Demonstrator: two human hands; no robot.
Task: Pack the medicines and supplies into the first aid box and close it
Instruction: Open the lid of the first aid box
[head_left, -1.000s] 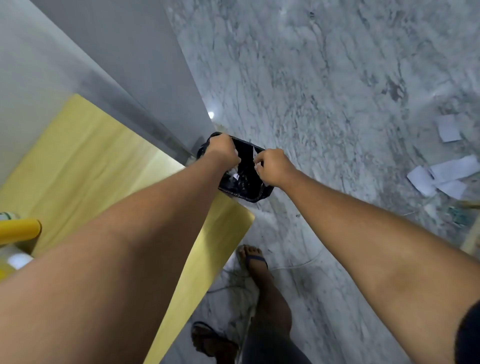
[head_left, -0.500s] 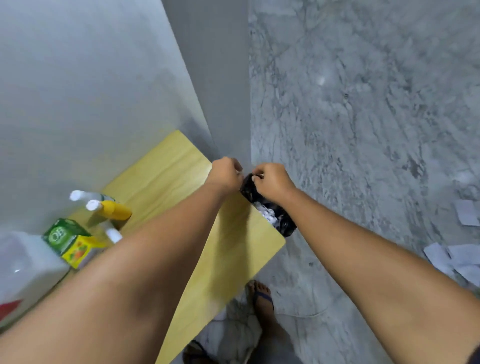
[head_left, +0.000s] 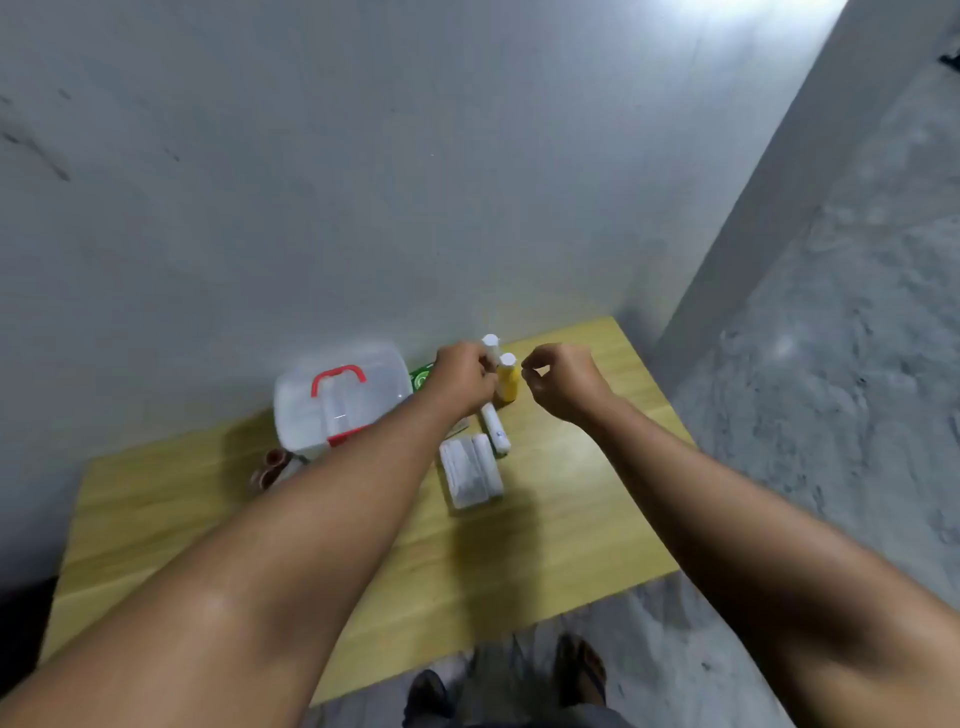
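The translucent first aid box (head_left: 358, 400), lid down with a red handle and clasp, stands at the back of the wooden table (head_left: 545, 519). Right of it are a green carton (head_left: 420, 378), a white-capped bottle (head_left: 490, 343), a yellow bottle (head_left: 508, 383), a white tube (head_left: 497, 432) lying flat, and a white gauze pack (head_left: 470, 470). Brown rolls (head_left: 271, 466) lie left of my forearm. My left hand (head_left: 464, 380) hovers curled in front of the white-capped bottle; no grip shows. My right hand (head_left: 563, 382) is curled, holding nothing, right of the yellow bottle.
A grey wall rises directly behind the table. Marble floor (head_left: 831, 415) lies to the right and in front. My sandalled feet (head_left: 579, 670) stand at the table's near edge.
Both hands let go of the black bag, which has left the view. My head swung left from the floor to the table, and both hands came over the supplies.
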